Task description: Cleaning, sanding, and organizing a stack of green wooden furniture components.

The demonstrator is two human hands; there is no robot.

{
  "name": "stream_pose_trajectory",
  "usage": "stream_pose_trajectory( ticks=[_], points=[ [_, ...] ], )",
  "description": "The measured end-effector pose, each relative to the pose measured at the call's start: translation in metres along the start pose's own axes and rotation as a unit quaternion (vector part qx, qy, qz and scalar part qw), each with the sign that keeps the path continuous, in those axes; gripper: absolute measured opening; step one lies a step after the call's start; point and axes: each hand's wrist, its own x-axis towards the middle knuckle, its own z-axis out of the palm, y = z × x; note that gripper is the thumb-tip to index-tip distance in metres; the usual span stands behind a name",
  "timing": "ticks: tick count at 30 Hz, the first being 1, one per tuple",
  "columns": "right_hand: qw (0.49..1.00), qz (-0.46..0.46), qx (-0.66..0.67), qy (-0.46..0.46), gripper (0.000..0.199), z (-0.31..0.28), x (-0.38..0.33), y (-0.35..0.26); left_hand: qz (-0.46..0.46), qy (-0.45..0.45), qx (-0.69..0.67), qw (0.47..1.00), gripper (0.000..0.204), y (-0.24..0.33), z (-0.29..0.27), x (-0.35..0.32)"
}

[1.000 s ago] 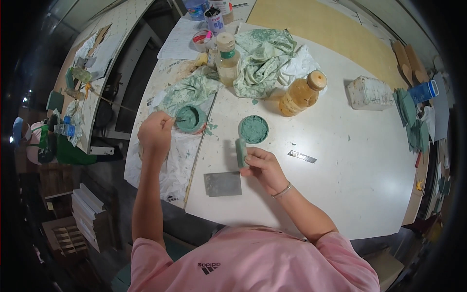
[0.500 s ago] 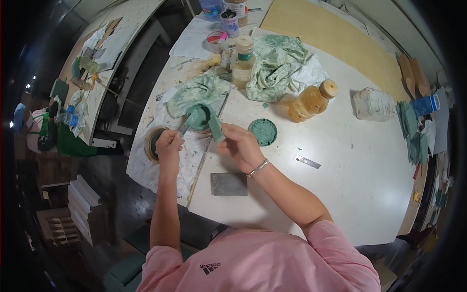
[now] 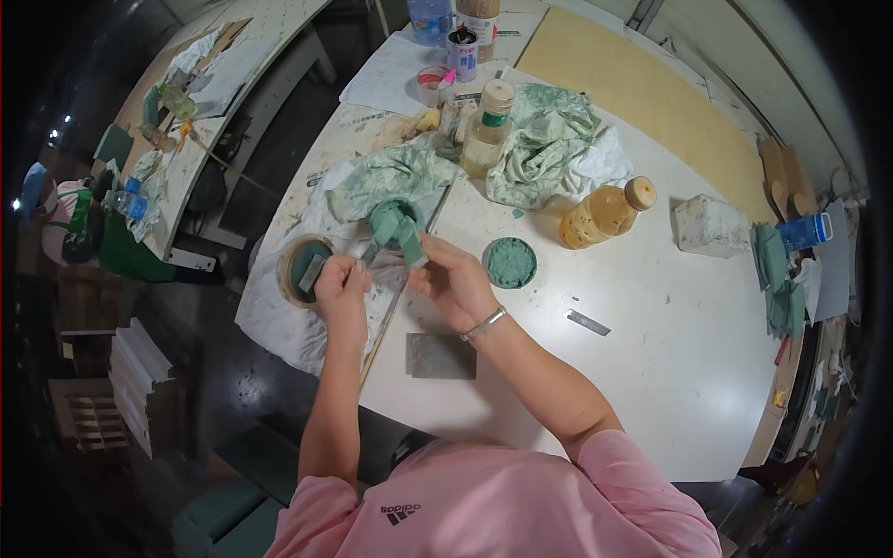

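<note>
Both hands busy over the stained cloth.
Left hand pinches a thin tool; right hand grips a green block beside the green bowl.

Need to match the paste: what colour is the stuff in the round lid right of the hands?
Pale green, a bit speckled, filling the round lid; the head view shows it.

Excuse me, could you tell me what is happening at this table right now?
A person in a pink shirt works at a white round table. The right hand holds a small green block over a green-smeared dish, while the left hand holds a thin tool against it. A round lid of green paste, a grey square plate and stained cloths lie nearby.
</note>
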Motion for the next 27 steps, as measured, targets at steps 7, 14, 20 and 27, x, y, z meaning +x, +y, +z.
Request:
stream_pose_trajectory(
  ticks=[7, 14, 20, 27],
  points=[
    [1.0, 0.01, -0.013, 0.023, 0.03, 0.009, -0.002, 0.004, 0.024, 0.001, 0.016, 1.0, 0.006, -0.007, 0.003, 0.008],
    [0.999, 0.009, 0.027, 0.039, 0.03, 0.0, 0.003, 0.005, 0.035, -0.029, 0.033, 0.998, 0.008, -0.009, 0.009, -0.014],
    [0.998, 0.007, 0.054, 0.031, 0.031, 0.004, -0.004, 0.009, 0.044, 0.005, 0.041, 0.998, 0.008, -0.004, 0.008, 0.001],
    [0.999, 0.012, 0.044, 0.017, 0.026, -0.001, -0.006, 0.005, 0.046, -0.023, 0.041, 0.998, 0.01, -0.004, 0.01, -0.014]
  ],
)
